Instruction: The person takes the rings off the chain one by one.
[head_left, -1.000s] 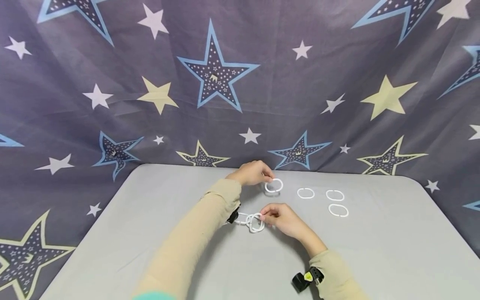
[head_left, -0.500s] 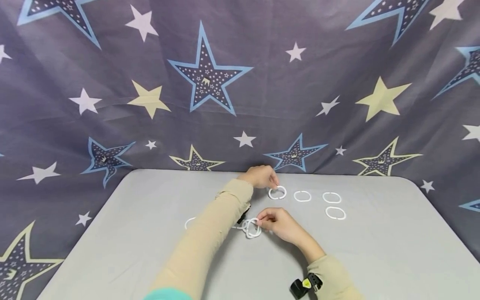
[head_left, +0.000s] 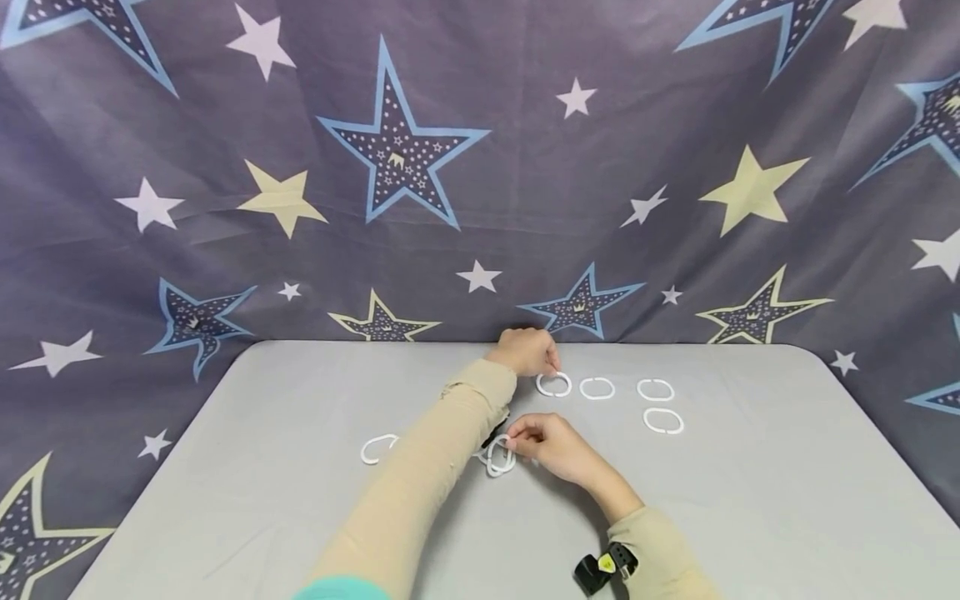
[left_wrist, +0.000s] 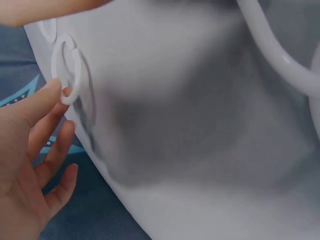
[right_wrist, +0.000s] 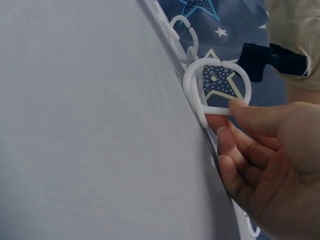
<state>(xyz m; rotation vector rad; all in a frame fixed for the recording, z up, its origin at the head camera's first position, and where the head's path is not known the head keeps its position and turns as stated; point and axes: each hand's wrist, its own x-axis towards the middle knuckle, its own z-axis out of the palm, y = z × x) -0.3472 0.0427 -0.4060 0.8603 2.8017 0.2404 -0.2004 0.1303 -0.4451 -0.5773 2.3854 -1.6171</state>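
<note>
Near the table's back edge my left hand (head_left: 527, 352) pinches a white oval ring (head_left: 554, 384) between thumb and forefinger; in the left wrist view that ring (left_wrist: 76, 75) is tilted up, with a small gap in its side. Closer to me, my right hand (head_left: 558, 447) pinches the end ring of a white chain (head_left: 501, 457). The right wrist view shows the pinched ring (right_wrist: 248, 86) hooked through other linked rings (right_wrist: 194, 40). My left forearm hides the middle of the chain from the head view.
Several loose white rings lie to the right of my left hand, among them one ring (head_left: 597, 388) close by and another (head_left: 663, 421) farther right. A further white ring (head_left: 372, 451) shows left of my left forearm. A star-patterned cloth (head_left: 510, 192) hangs behind the grey table (head_left: 750, 483).
My left hand and its ring have moved slightly right and lower, toward the nearest loose ring. My right hand keeps its pinch on the chain. The head view has shifted a little.
</note>
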